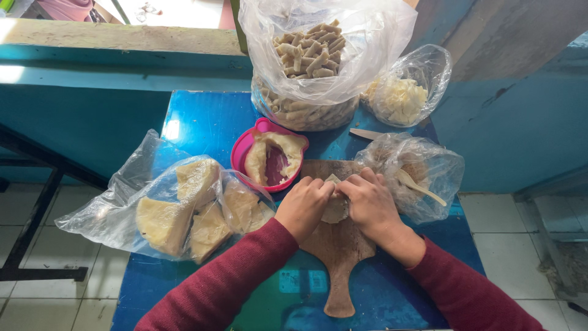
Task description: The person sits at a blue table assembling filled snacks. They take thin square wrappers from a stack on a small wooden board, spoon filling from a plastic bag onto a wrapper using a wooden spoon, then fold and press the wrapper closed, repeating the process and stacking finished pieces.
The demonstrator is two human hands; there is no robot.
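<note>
- You are in the middle of folding: your left hand (pixel 304 205) and right hand (pixel 369 202) sit side by side on a small pale dough wrapper (pixel 335 207), which lies on the wooden paddle board (pixel 338 257) at the middle of the blue worktop (pixel 202 122).
- Your fingers are curled down over the wrapper from both sides, pinching or pressing its upper edge; only its tip and lower part show between your hands, so what is inside it cannot be told.
- To my eye, the next move calls for even pressure along the fold, with the wrapper kept flat on the board so it does not slide towards the handle.
- Just above your left hand stands a pink bowl (pixel 245 150) with a slab of pale dough draped in it; it touches the board's top edge, so mind your knuckles there.
- To your left lies a clear bag of large pale wedges (pixel 184 211), close to your left forearm.
- To your right, a clear bag (pixel 429 165) holding a pale spoon (pixel 418 186) crowds your right hand.
- At the back stand a big bag of finished rolled sticks (pixel 309 52) and a smaller bag of pale shreds (pixel 401 98), with a flat wooden stick (pixel 366 133) lying between them and the board.
</note>
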